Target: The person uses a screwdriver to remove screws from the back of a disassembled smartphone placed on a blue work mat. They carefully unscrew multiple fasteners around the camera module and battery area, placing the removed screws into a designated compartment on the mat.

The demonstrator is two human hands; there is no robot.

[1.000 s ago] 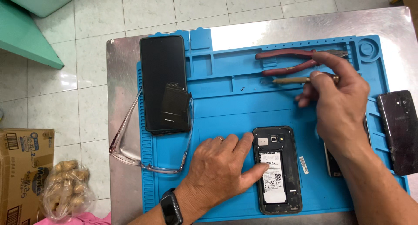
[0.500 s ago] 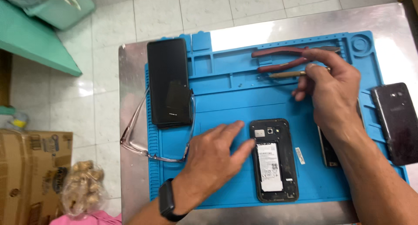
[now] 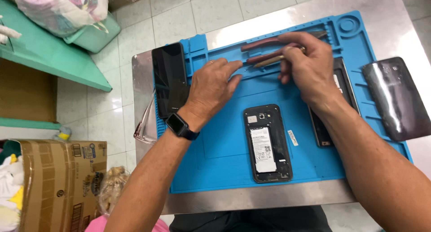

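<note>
Screwdriver (image 3: 274, 59) pinched in right hand (image 3: 310, 70) fingertips, tip touched by loosely open left hand (image 3: 213, 86) — opened phone (image 3: 267, 142) below, untouched, on blue mat (image 3: 224, 160).

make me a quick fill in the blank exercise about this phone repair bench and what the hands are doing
1. The opened phone, its battery showing, lies on a ____ work mat.
2. The left hand wears a dark ____ on its wrist.
3. The right hand pinches a slim tool lying beside the ____-handled pliers.
4. The detached glossy back cover lies at the mat's ____ edge.

Missing words: blue; watch; red; right
</note>
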